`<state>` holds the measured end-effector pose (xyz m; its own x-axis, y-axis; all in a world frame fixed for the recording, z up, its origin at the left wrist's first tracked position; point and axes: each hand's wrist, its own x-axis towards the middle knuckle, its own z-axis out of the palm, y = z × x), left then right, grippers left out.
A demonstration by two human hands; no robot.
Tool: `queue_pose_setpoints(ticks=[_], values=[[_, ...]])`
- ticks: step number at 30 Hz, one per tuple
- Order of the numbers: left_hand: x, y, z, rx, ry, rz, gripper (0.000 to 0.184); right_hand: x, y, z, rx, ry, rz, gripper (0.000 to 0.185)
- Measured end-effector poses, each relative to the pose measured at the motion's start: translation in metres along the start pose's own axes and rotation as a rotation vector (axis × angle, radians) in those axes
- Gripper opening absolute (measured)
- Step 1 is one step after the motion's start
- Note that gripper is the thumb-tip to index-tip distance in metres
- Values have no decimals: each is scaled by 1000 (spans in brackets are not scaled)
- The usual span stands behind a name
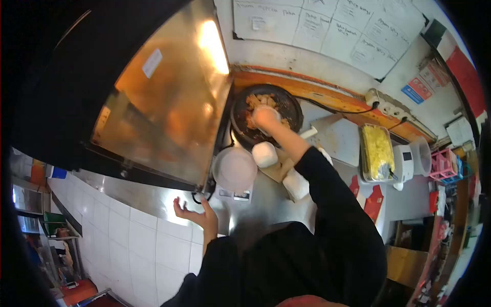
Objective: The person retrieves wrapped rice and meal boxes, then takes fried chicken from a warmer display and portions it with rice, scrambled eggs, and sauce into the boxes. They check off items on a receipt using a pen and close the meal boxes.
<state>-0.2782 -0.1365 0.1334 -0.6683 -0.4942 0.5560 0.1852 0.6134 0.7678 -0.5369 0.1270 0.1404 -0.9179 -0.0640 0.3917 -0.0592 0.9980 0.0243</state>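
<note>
My right hand (266, 118) reaches into a round dark mortar-like dish (239, 120) that holds browned pieces of food (262, 99). Its fingers are curled, and something pale and translucent shows around them; I cannot make out what it is. My left hand (203, 217) is open with fingers apart, close to a black ring-shaped handle (196, 198) at the lower corner of the glass-fronted cabinet (163, 102). Between the hands, a pale round bowl (235, 168) stands on a small scale (232, 195). Below the dish are a white moulded block (264, 154) and another white block (295, 184) on brown paper (276, 170).
A broad-bladed knife (327, 122) lies on a grey board (340, 140) at right. Beyond it stand a tray of yellow shreds (377, 153) and a white device (403, 162). A black cable (332, 109) runs to wall sockets (391, 105). Red packets (373, 202) lie nearer.
</note>
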Motion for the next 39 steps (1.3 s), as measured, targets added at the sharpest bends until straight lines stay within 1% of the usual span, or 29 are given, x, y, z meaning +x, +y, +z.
queue_pose_setpoints(ticks=[1,2,3,4,5,6,7,8,9,10,12,13,14,16,18,19,21,23,24,26,28,29,31,32,33,34,35,36,39], values=[[9,10,8,29,40,77,77,25,8,-9,-53,-407,-62,22],[18,17,10,-12,77,173,77,69,5,-20,-282,-1031,-161,15],[27,12,10,37,147,337,75,75,15,-23,-219,-981,-216,15],[38,12,11,-2,227,418,74,81,24,-27,-160,-932,-273,16],[47,15,7,-37,293,499,73,60,19,-38,-100,-684,-192,15],[54,17,8,-52,334,483,70,40,14,-50,-18,-433,-124,13],[61,18,14,-77,370,453,70,19,13,-14,119,-29,66,10],[64,21,16,-99,387,423,69,16,8,-5,63,-173,70,7],[67,25,12,-118,394,388,69,12,0,-2,6,-316,66,10],[71,30,14,-153,399,423,68,49,21,-7,-24,-745,-120,12],[71,32,10,-190,394,424,68,67,36,-73,-172,-976,-520,18],[72,32,13,-211,408,425,68,65,44,-98,21,-838,-336,21],[70,30,10,-193,388,398,68,64,52,-123,239,-679,-185,31],[65,23,8,-143,367,363,68,31,61,-153,501,-365,-1,49],[60,15,4,-73,316,336,69,12,65,-147,518,-345,226,62],[60,13,10,-87,339,361,69,3,57,-142,339,-531,308,55],[61,13,8,-104,346,419,69,-25,80,-31,266,-522,156,49],[61,14,7,-97,364,410,68,48,91,-21,48,-822,-88,46],[58,15,-1,-94,339,389,68,49,93,-14,-43,-992,-191,45],[65,17,10,-78,348,391,68,53,90,-75,29,-855,-129,46],[61,10,0,-8,310,398,68,11,58,-123,359,-630,272,50],[62,8,-3,-2,318,394,67,-7,55,-89,251,-583,156,55],[58,10,-3,-12,337,374,67,-24,57,-21,198,-576,205,43],[56,11,4,-19,371,359,67,9,68,-31,168,-733,107,41],[52,10,-9,-12,346,355,67,10,72,-33,169,-928,41,39],[51,10,-17,-8,329,351,67,-2,70,-46,243,-823,55,36],[58,9,-2,-26,359,351,67,13,79,-66,290,-676,49,32],[56,8,-5,18,333,358,68,14,84,-83,341,-543,46,29],[48,-2,-6,60,290,298,68,-15,69,-41,281,-466,73,25]])
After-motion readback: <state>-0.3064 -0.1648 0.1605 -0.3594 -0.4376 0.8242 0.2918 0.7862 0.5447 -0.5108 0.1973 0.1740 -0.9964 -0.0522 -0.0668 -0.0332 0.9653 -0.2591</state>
